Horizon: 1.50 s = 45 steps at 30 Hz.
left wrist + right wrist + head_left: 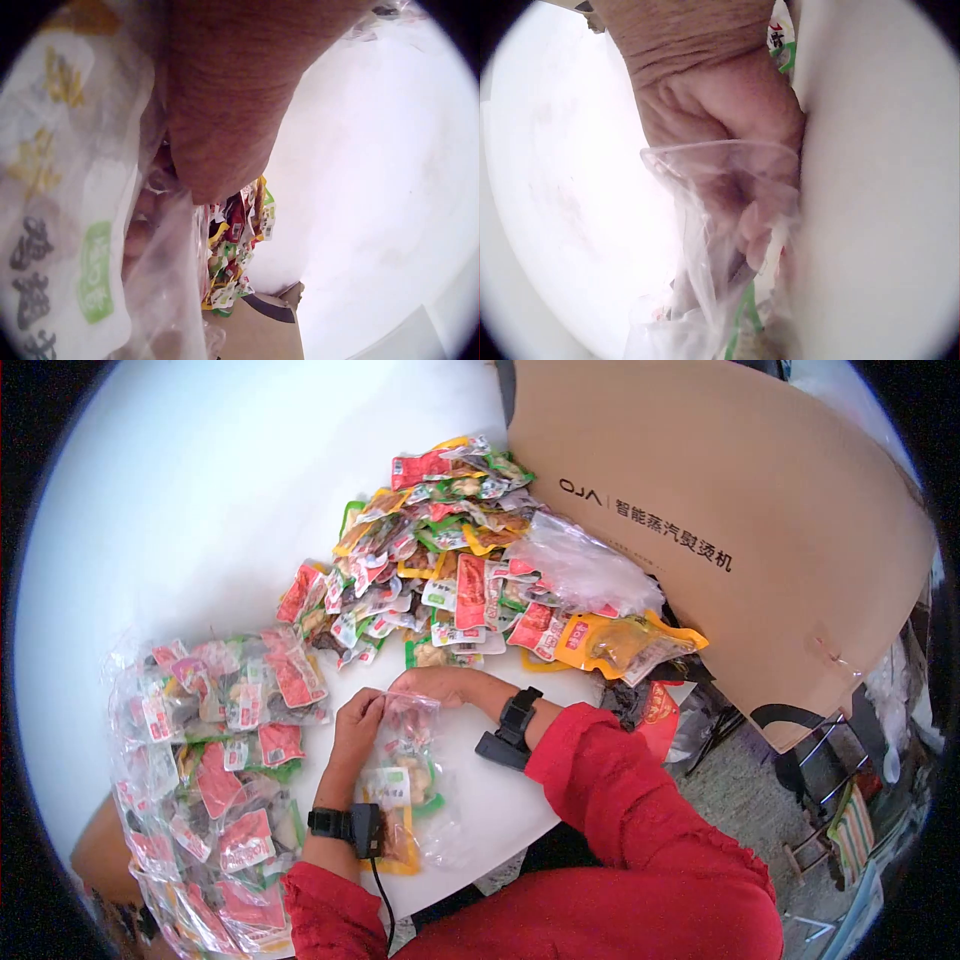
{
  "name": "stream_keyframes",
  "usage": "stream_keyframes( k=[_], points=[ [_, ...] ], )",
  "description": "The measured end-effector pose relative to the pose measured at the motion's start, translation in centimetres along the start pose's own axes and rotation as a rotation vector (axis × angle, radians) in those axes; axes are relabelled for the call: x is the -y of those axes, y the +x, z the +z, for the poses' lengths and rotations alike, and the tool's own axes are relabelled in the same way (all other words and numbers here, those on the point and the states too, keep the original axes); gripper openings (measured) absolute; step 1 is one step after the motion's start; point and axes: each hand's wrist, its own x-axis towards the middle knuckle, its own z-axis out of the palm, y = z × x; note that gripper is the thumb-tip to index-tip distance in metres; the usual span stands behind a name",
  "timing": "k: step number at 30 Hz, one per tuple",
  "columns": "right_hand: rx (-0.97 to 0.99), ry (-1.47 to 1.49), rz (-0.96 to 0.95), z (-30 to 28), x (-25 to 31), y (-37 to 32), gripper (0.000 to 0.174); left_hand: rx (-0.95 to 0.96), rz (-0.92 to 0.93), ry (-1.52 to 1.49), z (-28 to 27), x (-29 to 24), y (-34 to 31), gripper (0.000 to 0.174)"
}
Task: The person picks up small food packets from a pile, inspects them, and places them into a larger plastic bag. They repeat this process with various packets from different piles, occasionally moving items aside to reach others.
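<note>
The clear, crinkled plastic bag (425, 830), holding red, green and yellow snack packets (390, 785), lay on the white table (200, 510) just on the person's side of the loose packet pile (440, 560). The left hand (357, 725) and right hand (432, 683) each pinched its top edge, fingers curled round the film.

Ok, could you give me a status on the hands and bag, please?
Left hand, right hand: both pinch clear bag at its mouth. Bag holds snack packets, lies on table. Nothing blocking.
</note>
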Motion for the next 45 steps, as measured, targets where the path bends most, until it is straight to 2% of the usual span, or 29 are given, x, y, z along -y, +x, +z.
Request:
stream_keyframes(
  k=[2,6,8,10,15,20,23,26,28,32,34,45],
  points=[
    [0.009,0.055,-0.049,0.2,0.1,0.0,0.021,0.008,-0.035,-0.004,0.1,-0.2,0.0,0.011],
    [0.009,0.126,-0.023,0.6,0.1,-0.1,0.018,-0.002,-0.065,-0.018,0.1,0.0,0.0,0.01],
    [0.009,0.13,-0.031,0.3,-0.6,0.6,0.016,-0.003,-0.105,-0.003,0.0,-0.2,-0.1,0.01],
    [-0.008,0.133,-0.051,0.2,-1.0,0.7,0.016,-0.011,-0.141,-0.177,0.1,0.4,0.0,0.009],
    [-0.052,0.048,-0.127,0.4,-1.2,0.9,0.017,-0.05,-0.211,-0.171,0.0,0.3,-0.1,0.008],
    [-0.104,-0.067,-0.063,0.4,-1.1,0.7,0.018,-0.061,-0.221,-0.289,0.3,-0.3,0.1,0.008],
    [-0.088,0.06,-0.029,0.6,-0.8,0.1,0.019,-0.06,-0.219,-0.235,0.3,-0.3,0.0,0.009],
    [-0.096,0.009,-0.055,0.6,-0.8,0.1,0.02,-0.072,-0.25,-0.191,0.2,-1.0,-0.1,0.01],
    [-0.074,-0.008,-0.044,0.4,-0.6,0.1,0.02,-0.017,-0.172,-0.171,-0.1,-0.3,0.0,0.01],
    [-0.099,-0.007,-0.029,0.5,0.0,-0.2,0.022,-0.031,-0.194,-0.25,0.0,0.3,0.0,0.011],
    [-0.089,0.014,0.05,0.5,0.5,-0.4,0.023,0.011,-0.189,-0.285,-0.1,0.5,0.2,0.011],
    [-0.112,0.02,0.112,0.7,0.7,-0.4,0.024,-0.051,-0.093,-0.092,-0.3,0.5,0.3,0.015]
  ],
)
